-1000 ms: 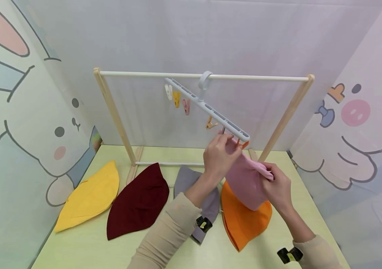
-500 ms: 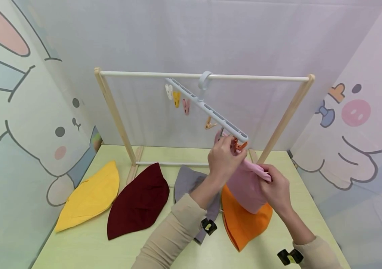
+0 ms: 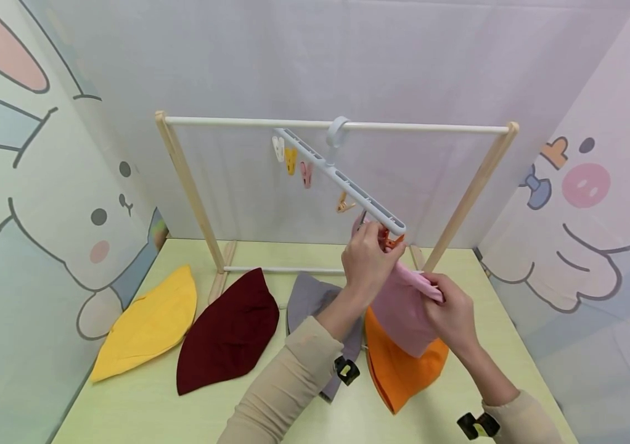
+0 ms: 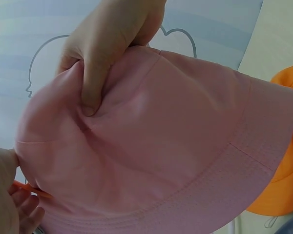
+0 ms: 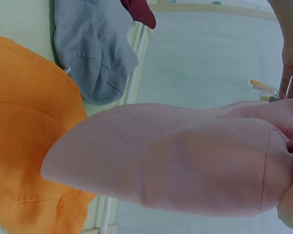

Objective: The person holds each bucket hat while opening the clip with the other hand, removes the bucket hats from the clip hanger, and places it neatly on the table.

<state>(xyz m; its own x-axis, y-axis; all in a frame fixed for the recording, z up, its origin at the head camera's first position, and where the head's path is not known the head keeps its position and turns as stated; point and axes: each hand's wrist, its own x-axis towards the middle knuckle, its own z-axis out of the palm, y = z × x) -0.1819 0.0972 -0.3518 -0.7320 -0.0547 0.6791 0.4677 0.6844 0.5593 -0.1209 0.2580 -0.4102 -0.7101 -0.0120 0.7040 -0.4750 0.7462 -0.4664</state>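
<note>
A pink bucket hat (image 3: 404,311) hangs between my two hands, below the near end of a pale blue clip hanger (image 3: 356,191). At that end my left hand (image 3: 369,256) pinches an orange clothespin (image 3: 394,240) at the hat's edge. In the left wrist view the orange clothespin (image 4: 31,187) lies against the pink fabric, beside the left fingers. My right hand (image 3: 450,311) grips a fold of the hat, its thumb (image 4: 92,100) pressing into the cloth. A dark clip (image 3: 362,219) beside the left hand is mostly hidden.
White, yellow, pink and light-orange clothespins (image 3: 344,202) hang along the hanger, which hooks over a white rod (image 3: 248,123) on a wooden stand. Yellow (image 3: 148,327), maroon (image 3: 232,333), grey (image 3: 306,302) and orange (image 3: 404,370) hats lie on the table.
My left hand has moved slightly right and taken hold of the orange clothespin. The hanger's near end has shifted a little left, while my right hand and the hat have sunk slightly.
</note>
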